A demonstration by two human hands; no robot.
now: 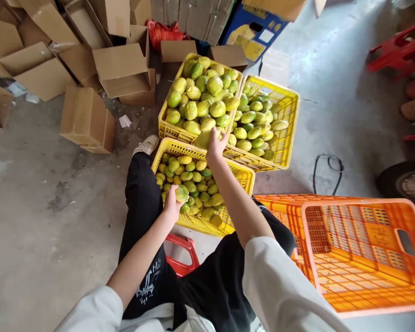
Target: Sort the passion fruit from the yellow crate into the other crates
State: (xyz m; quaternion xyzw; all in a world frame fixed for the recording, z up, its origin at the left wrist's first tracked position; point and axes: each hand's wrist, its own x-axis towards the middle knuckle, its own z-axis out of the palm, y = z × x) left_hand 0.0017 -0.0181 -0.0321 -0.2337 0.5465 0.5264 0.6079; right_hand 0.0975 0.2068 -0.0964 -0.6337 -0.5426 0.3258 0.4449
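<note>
Three yellow crates of green-yellow fruit stand on the floor in front of me. My left hand (171, 204) is closed round one green fruit (181, 192) over the near crate (242, 174), at its left side. My right hand (215, 145) reaches forward to the near edge of the far-left crate (164, 114) and grips a pale yellow-green fruit (203, 138) there. The far-right crate (289, 133) holds smaller green fruit and no hand is near it. My legs in black trousers flank the near crate.
Stacked orange crates (363, 249), with nothing inside, lie at my right. Cardboard boxes (122, 69) pile up at the back left. A red stool (181, 258) sits under me, red plastic furniture (397, 50) stands far right, and a wheel (410, 184) and black cable (327, 168) lie nearby.
</note>
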